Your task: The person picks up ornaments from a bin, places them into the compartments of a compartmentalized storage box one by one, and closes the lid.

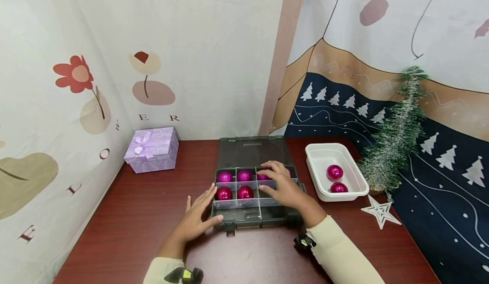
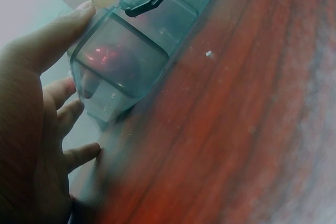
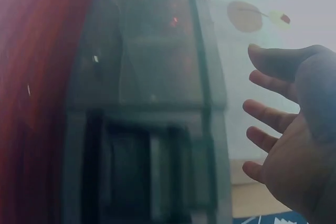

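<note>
A dark see-through compartment box [image 1: 237, 214] lies on the table with its lid [image 1: 250, 153] folded back. Glittery magenta baubles [image 1: 244, 175] sit in its back row, and two shiny magenta baubles [image 1: 223, 193] fill left compartments of the row in front. My left hand [image 1: 195, 216] rests at the box's left side, thumb by the front corner and fingers along the wall. Over the right compartments hovers my right hand [image 1: 282, 187], partly hiding the baubles beneath. Its fingers are spread and loosely bent, with nothing between them in the right wrist view.
Right of the box stands a white tub [image 1: 312, 165] with two shiny magenta baubles [image 1: 335, 172]. Beyond it are a small tinsel tree [image 1: 397, 139] and a white star [image 1: 381, 211]. A lilac gift box [image 1: 153, 150] sits at the back left of the table [image 1: 126, 224].
</note>
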{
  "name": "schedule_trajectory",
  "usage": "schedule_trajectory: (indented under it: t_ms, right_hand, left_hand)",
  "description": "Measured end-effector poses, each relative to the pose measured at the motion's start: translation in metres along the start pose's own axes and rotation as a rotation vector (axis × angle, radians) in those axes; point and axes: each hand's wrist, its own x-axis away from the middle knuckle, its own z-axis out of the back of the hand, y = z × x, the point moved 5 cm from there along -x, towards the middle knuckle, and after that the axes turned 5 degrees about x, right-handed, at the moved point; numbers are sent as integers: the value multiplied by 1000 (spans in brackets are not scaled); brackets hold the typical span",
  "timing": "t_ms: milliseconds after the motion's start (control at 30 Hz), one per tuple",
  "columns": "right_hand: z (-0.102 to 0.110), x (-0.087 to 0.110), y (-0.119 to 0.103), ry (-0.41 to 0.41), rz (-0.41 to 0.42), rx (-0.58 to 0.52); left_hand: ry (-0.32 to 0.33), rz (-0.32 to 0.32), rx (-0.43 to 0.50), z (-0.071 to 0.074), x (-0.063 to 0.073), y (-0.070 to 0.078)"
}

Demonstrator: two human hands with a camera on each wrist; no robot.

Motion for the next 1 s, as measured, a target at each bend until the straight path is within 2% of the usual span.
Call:
schedule_trajectory:
  t_ms: [267,600,1000]
  right_hand:
    - [19,9,15,52,-35,4]
    - [37,21,35,142,-22,19]
    - [59,40,56,158,-99,15]
  left_hand:
    - [-2,4,6,0,0,0]
    - [4,4,7,1,0,1]
    - [7,2,12,0,1,2]
